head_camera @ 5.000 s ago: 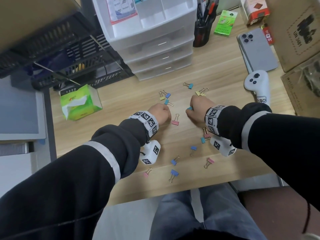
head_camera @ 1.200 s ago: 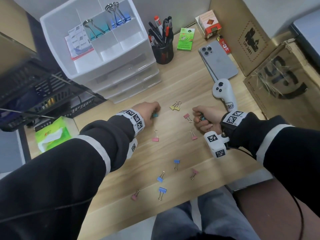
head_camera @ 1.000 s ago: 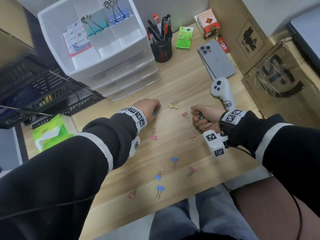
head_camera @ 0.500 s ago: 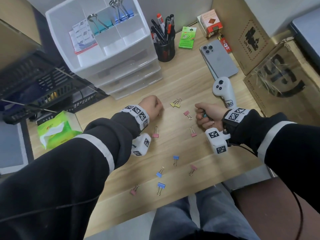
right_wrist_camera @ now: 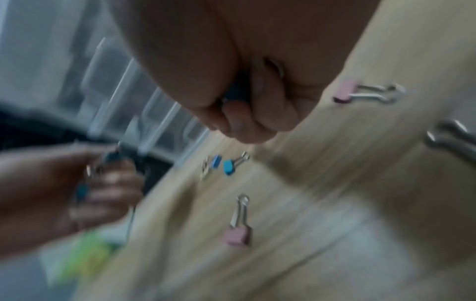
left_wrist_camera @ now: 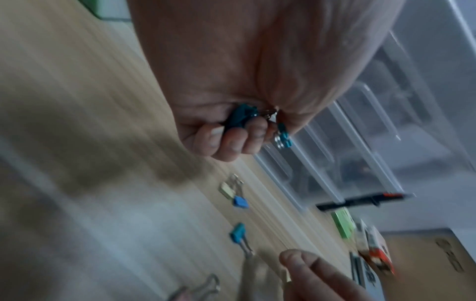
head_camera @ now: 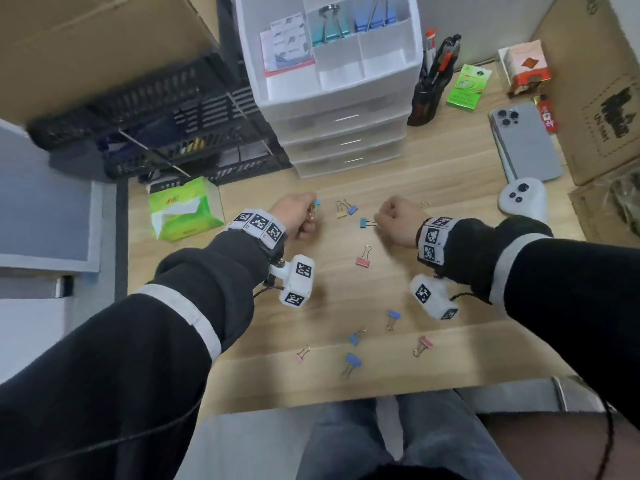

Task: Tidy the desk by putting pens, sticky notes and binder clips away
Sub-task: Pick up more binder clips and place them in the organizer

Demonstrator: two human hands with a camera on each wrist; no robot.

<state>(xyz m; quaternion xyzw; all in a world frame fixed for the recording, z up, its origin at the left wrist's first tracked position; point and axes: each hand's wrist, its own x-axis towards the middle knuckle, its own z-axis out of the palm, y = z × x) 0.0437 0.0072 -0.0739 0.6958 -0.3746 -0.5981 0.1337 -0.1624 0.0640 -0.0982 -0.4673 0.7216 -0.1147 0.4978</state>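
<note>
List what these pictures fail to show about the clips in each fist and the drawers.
- Left hand: curled fingers cover most of the teal binder clips; their count is hidden in every view.
- Right hand: the right wrist view is motion-blurred; something dark sits in the fist, and its kind is unclear.
- Drawer unit: the frosted fronts hide the drawers' contents in the head view.
- Top tray: the head view's upper edge cuts off its rear compartments.

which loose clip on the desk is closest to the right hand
The teal binder clip just left of the right hand; its wire handles reach the knuckles. The pink clip lies farther toward the person.
</note>
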